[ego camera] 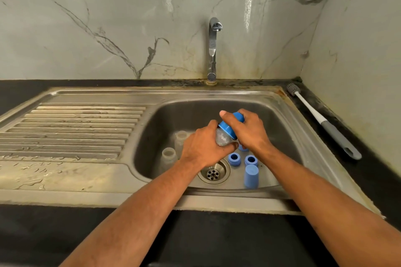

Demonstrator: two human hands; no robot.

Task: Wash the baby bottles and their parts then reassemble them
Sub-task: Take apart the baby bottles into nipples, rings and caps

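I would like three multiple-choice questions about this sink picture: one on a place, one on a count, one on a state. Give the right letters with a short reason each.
1. Where does the white-and-grey long-handled bottle brush lie?
A. in the basin
B. on the dark counter right of the steel sink
C. on the drainboard

2. How many clear open-topped bottles stand in the basin?
A. two
B. four
C. none

3. Is water running from the chrome tap?
A. yes, strongly
B. no
C. yes, a trickle

Answers: 1 B, it rests outside the rim beside the wall. 2 A, two stand left of the drain. 3 B, no stream shows below the spout.
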